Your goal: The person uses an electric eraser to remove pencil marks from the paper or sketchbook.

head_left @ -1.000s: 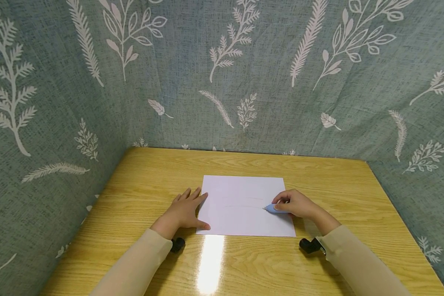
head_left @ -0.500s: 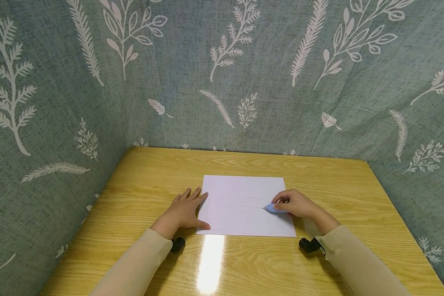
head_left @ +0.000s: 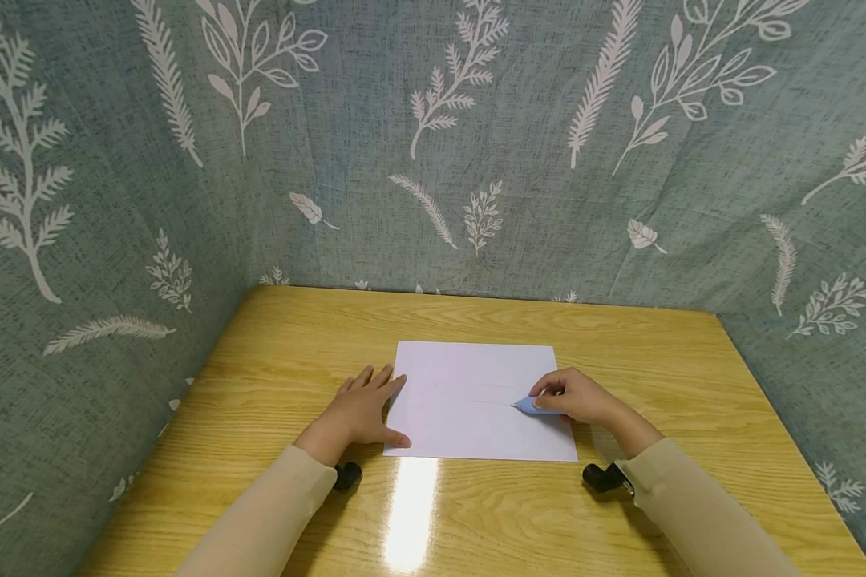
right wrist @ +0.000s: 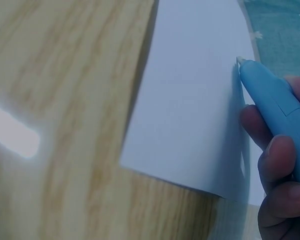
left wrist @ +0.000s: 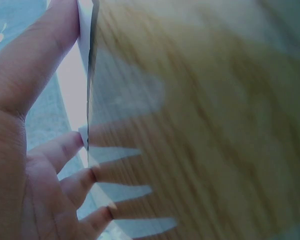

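Note:
A white sheet of paper (head_left: 469, 433) lies on the wooden table, with two faint, thin lines across its middle. My left hand (head_left: 364, 413) is spread at the paper's left edge, its thumb and index fingertip on the sheet and the other fingers on the wood. In the left wrist view those spread fingers (left wrist: 75, 185) are mirrored in the glossy tabletop. My right hand (head_left: 580, 398) pinches a thick, light-blue electric eraser (head_left: 537, 406) over the paper's right part. The eraser's small pale tip points left, at the right end of the lower line.
The glossy wooden table (head_left: 310, 328) carries a bright light reflection (head_left: 410, 513) in front of the paper. Patterned grey-green cloth (head_left: 361, 120) hangs along the back and sides. Black wrist mounts (head_left: 604, 478) show below both sleeves.

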Demonstrator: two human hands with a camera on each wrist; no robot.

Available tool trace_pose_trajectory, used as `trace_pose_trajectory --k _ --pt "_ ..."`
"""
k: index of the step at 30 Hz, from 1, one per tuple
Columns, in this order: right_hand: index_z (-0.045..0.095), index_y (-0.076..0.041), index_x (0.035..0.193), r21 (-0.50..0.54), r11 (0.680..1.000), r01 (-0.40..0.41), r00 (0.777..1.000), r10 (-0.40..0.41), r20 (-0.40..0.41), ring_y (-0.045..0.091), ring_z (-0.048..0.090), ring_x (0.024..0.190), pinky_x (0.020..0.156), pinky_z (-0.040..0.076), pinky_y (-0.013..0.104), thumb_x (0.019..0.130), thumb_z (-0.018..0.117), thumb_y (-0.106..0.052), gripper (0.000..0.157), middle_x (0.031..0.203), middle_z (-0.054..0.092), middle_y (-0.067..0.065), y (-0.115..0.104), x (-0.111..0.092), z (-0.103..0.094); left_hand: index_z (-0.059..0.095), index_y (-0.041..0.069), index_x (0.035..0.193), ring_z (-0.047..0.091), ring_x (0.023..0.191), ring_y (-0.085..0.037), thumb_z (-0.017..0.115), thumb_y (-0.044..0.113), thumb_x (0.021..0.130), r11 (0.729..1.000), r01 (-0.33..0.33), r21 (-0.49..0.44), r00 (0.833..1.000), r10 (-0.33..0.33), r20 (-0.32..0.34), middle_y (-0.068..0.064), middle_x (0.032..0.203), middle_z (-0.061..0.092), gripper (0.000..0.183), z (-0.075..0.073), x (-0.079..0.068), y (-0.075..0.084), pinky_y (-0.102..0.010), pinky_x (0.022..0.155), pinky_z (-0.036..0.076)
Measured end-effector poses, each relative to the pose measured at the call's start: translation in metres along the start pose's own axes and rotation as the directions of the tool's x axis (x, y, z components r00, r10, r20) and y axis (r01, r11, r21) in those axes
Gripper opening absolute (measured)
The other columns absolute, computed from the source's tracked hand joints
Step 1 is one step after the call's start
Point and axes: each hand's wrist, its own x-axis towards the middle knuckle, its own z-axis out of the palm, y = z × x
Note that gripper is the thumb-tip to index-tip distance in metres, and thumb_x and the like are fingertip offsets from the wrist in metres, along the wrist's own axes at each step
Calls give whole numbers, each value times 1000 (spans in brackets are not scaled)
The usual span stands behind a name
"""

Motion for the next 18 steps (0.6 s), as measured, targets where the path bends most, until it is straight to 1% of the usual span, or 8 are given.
trace_pose_trajectory --k 4,6,10,18 --pt "73 1 110 -5 1000 0 1000 0 -3 16 47 51 48 44 27 97 67 -13 20 81 65 10 -1 0 1 31 20 159 9 151 -44 79 68 70 1000 4 -7 1000 -4 1 -13 166 15 112 -1 0 1 -64 118 11" --pt "74 -2 109 -8 1000 -1 1000 1 -3 15 48 51 48 44 28 97 68 -16 20 80 65 6 2 1 1 31 20 159 9 151 -44 79 68 70 1000 4 -9 1000 -4 1 -13 166 15 112 -1 -1 1 -64 118 11" --pt "74 -4 108 -11 1000 -3 1000 3 0 14 48 50 48 45 28 96 68 -18 20 79 65 5 3 1 0 31 20 159 9 151 -45 79 67 70 1000 2 -9 1000 -2 0 -13 167 15 112 -1 -1 1 -64 118 12" --pt "74 -5 109 -24 1000 -5 1000 5 -1 15 48 52 49 45 28 97 68 -18 19 78 64 5 3 2 0 32 20 159 9 151 -45 79 68 70 1000 -2 -9 1000 2 -6 -13 166 15 112 0 0 0 -64 118 12"
